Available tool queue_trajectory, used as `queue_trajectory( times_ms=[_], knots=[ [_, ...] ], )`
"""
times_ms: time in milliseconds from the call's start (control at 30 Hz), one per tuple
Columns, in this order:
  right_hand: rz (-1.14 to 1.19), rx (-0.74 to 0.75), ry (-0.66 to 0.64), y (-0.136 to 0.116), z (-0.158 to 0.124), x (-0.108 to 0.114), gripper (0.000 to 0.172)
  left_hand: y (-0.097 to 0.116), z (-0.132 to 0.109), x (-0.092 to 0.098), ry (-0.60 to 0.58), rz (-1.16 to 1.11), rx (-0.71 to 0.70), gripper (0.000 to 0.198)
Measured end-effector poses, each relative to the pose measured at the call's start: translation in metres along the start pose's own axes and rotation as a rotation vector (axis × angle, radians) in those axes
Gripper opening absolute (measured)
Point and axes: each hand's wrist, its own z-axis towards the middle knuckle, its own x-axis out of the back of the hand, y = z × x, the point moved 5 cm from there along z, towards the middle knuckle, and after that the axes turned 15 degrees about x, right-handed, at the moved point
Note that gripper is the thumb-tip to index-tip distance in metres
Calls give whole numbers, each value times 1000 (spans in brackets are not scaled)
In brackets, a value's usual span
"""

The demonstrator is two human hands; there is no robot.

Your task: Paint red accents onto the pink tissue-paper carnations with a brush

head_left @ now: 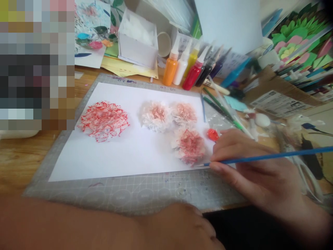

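Right hand pinched around thin blue-handled paintbrush, bristle tip just beside pink-tinted crumpled tissue flower on white paper sheet. Left hand loosely curled, holding nothing, at near edge of grey cutting mat, below that flower. Red paint blob just right of flower.

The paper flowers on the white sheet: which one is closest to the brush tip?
The reddish-pink flower at the lower right of the white sheet. The blue brush in the right hand ends just beside it; the other three lie farther up or left.
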Motion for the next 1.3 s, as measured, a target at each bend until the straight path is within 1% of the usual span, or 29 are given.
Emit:
queue_trajectory(
  times_ms=[167,300,433,567,667,767,867,1100,1200,1300],
  knots=[
    [-4,-7,4,1,-1,2,8,1,-1,-1,-23,-2,-15,22],
    [-27,-10,1,1,0,0,8,0,-2,0,33,-13,-15,22],
    [0,-12,4,0,1,-3,7,-1,-4,-3,88,-44,-12,20],
    [2,-28,13,1,2,-3,7,-1,-5,-8,104,-54,-9,20],
    [-20,-21,3,1,3,-4,6,-1,-5,-7,107,-48,5,20],
    [-34,-17,5,2,3,-5,7,1,-3,-6,75,-42,-7,18],
    [-15,-53,23,3,2,-3,9,1,0,-4,20,-30,-5,17],
    [-29,-41,56,3,2,-3,9,0,2,-2,-68,1,10,22],
    [-40,-36,65,3,3,-5,9,1,2,-2,-85,7,22,21],
    [-53,-44,68,3,3,-5,8,1,1,-2,-69,-9,14,19]
  ],
)
